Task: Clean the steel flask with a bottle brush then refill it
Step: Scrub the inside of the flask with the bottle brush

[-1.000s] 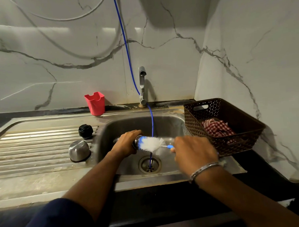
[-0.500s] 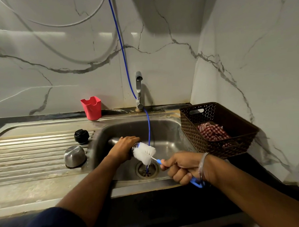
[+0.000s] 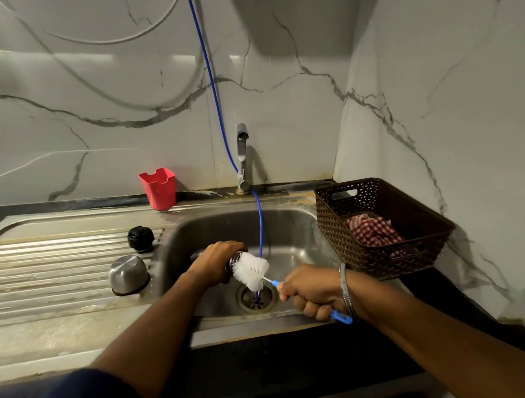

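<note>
Low in the frame, two bare forearms reach up from the bottom edge over a steel sink (image 3: 289,227). Right of centre, the right hand (image 3: 315,292) is curled in a fist round the blue handle of a bottle brush (image 3: 251,271), the handle's end sticking out below the little finger beside a metal bangle (image 3: 345,288). The white bristle head sits at the mouth of the steel flask (image 3: 232,260), part of it still outside. At the centre, the left hand (image 3: 217,261) wraps over the flask, which lies roughly on its side above the basin, mouth toward the right; most of its body is hidden under the fingers. Just below the brush is the drain (image 3: 256,298), with a thin blue hose (image 3: 259,226) hanging down to it. Left of the basin, on the ribbed drainboard (image 3: 47,268), stand a steel cap (image 3: 127,274) and, behind it, a black stopper (image 3: 140,238). At the right rim sits a brown basket (image 3: 378,263) holding a red checked cloth (image 3: 372,231). Farther back, a tap (image 3: 242,157) and a red plastic cup (image 3: 158,188) stand against the marble wall.
</note>
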